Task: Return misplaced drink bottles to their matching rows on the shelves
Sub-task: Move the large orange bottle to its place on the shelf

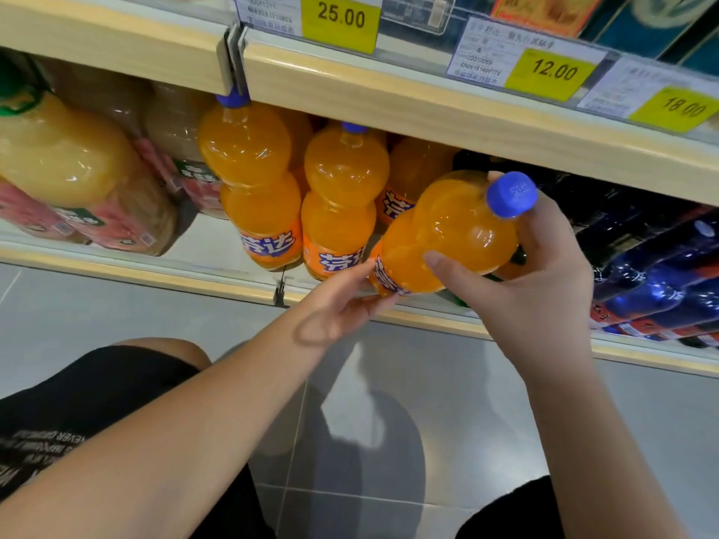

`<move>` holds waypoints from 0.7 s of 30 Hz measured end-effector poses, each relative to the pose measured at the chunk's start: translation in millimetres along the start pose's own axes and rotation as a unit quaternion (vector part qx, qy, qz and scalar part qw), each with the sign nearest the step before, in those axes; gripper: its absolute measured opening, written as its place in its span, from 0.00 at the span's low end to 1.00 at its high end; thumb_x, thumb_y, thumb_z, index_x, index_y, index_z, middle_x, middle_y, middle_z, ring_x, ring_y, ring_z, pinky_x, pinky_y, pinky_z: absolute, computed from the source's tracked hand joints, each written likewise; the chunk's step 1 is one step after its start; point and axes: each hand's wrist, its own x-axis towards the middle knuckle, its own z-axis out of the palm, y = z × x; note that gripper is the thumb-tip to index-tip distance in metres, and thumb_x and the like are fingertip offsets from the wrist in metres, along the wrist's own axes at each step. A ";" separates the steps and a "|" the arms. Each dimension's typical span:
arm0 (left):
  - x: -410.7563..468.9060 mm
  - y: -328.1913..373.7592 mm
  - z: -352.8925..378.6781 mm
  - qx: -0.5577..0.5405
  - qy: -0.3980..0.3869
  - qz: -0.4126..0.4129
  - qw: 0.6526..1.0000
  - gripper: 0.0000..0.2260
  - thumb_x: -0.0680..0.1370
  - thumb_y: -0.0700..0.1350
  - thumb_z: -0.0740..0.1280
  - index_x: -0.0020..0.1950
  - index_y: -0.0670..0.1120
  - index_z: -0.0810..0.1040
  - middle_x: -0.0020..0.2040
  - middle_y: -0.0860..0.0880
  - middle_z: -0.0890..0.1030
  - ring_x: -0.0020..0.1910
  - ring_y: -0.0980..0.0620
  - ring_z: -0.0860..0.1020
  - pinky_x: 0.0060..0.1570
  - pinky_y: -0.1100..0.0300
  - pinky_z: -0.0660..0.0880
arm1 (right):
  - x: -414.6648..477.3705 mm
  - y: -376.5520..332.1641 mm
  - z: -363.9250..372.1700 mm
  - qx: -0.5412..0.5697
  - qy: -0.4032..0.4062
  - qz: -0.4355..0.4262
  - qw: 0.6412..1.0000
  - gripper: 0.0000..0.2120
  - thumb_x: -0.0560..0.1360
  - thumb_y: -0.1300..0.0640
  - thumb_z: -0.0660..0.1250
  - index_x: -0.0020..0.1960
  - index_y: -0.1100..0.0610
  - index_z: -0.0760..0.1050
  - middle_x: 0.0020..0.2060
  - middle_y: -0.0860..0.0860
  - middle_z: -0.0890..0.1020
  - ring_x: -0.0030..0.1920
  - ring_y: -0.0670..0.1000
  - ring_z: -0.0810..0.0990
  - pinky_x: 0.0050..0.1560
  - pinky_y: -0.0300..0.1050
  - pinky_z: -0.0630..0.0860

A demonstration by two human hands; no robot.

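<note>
Progress: mid-return, by my reading. One orange bottle (pixel 447 231) is in hand at the shelf (pixel 155 274) front, not yet set down.
Bottle place: held tilted in the air, blue cap (pixel 511 194) toward the person and base toward the shelf, just right of the orange row (pixel 342 196) and left of the dark bottles (pixel 653 266).
Done: the row has two like bottles standing upright at the front and more behind. Juice (pixel 66 157) fills the left end.
Left: stand this one up beside its twins. Whether other strays wait elsewhere cannot be told from this view.
Right hand (pixel 537 289): wraps the upper bulb below the cap. The thumb presses flat on the front and the fingers curl round the far side.
Left hand (pixel 342 305): fingers (pixel 365 270) pinch the base by the label, steadying it.
Bottle make: clear smooth plastic with two rounded bulbs and a pinched waist. It is full of bright orange liquid and glossy with highlights. A blue-lettered wrap circles the lower half, and the cap is ribbed.
Juice: paler, cloudy yellow in bigger, squarer jugs with pink labels, one with a green top.
Dark bottles: near black, with blue and red labels — they lean close together.
Shelf: pale wood-grain boards with a clear rail along the lip. Yellow price tags (pixel 340 15) sit on the board above.
Floor (pixel 116 313): grey tile, matt.
</note>
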 end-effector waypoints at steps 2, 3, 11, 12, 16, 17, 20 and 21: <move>0.1 2.5 0.2 -0.013 -0.016 0.006 1.000 0.20 0.81 0.42 0.67 0.73 0.41 0.70 0.63 0.35 0.80 0.55 0.37 0.83 0.46 0.51 0.84 | 2.4 5.5 4.5 -0.006 0.001 0.003 1.000 0.39 0.68 0.40 0.81 0.74 0.46 0.70 0.69 0.46 0.76 0.70 0.50 0.75 0.59 0.54 0.81; -0.4 3.1 1.0 -0.014 -0.024 0.005 1.000 0.20 0.81 0.42 0.67 0.72 0.41 0.71 0.62 0.36 0.81 0.54 0.38 0.84 0.48 0.51 0.83 | 3.3 7.5 6.9 -0.009 0.000 0.007 1.000 0.39 0.67 0.40 0.81 0.74 0.45 0.70 0.70 0.46 0.75 0.70 0.50 0.75 0.58 0.52 0.82; 4.9 -1.1 10.3 -0.048 0.022 0.015 0.999 0.17 0.80 0.38 0.68 0.67 0.35 0.73 0.56 0.34 0.83 0.56 0.37 0.83 0.46 0.52 0.84 | 8.1 21.7 22.0 -0.031 -0.014 0.030 0.999 0.39 0.67 0.43 0.82 0.74 0.42 0.69 0.71 0.44 0.72 0.71 0.45 0.72 0.58 0.38 0.79; 6.2 -1.9 11.9 -0.048 0.034 0.013 0.998 0.17 0.80 0.38 0.68 0.67 0.35 0.74 0.56 0.34 0.83 0.55 0.38 0.83 0.46 0.51 0.84 | 8.9 23.5 24.0 -0.037 -0.017 0.029 0.999 0.39 0.67 0.44 0.82 0.74 0.43 0.70 0.71 0.44 0.72 0.71 0.45 0.72 0.59 0.42 0.80; 8.2 -2.8 17.2 -0.070 0.049 0.015 0.996 0.15 0.79 0.38 0.69 0.65 0.36 0.76 0.53 0.38 0.85 0.50 0.40 0.85 0.46 0.53 0.84 | 16.4 26.9 28.2 -0.035 -0.006 0.046 0.998 0.39 0.67 0.44 0.82 0.73 0.41 0.69 0.71 0.45 0.73 0.70 0.46 0.72 0.62 0.50 0.79; 8.7 -1.8 17.5 -0.075 0.046 0.019 0.996 0.15 0.79 0.38 0.69 0.65 0.37 0.76 0.52 0.38 0.85 0.49 0.41 0.85 0.47 0.53 0.84 | 18.7 27.6 29.1 -0.028 -0.005 0.054 0.998 0.38 0.67 0.45 0.82 0.73 0.40 0.69 0.70 0.44 0.73 0.70 0.46 0.73 0.63 0.52 0.79; 9.0 -1.6 19.3 -0.077 0.050 0.026 0.995 0.15 0.80 0.38 0.68 0.66 0.38 0.75 0.50 0.39 0.86 0.46 0.42 0.86 0.49 0.50 0.82 | 24.8 29.1 31.1 -0.028 -0.011 0.064 0.998 0.38 0.67 0.43 0.82 0.72 0.41 0.69 0.69 0.44 0.75 0.68 0.47 0.75 0.63 0.56 0.79; 8.3 -2.1 21.0 -0.075 0.053 0.028 0.995 0.15 0.80 0.38 0.68 0.66 0.38 0.75 0.50 0.39 0.86 0.47 0.42 0.86 0.50 0.50 0.82 | 26.7 29.3 31.7 -0.033 -0.012 0.061 0.998 0.38 0.66 0.42 0.82 0.72 0.42 0.70 0.68 0.45 0.75 0.67 0.48 0.75 0.62 0.56 0.79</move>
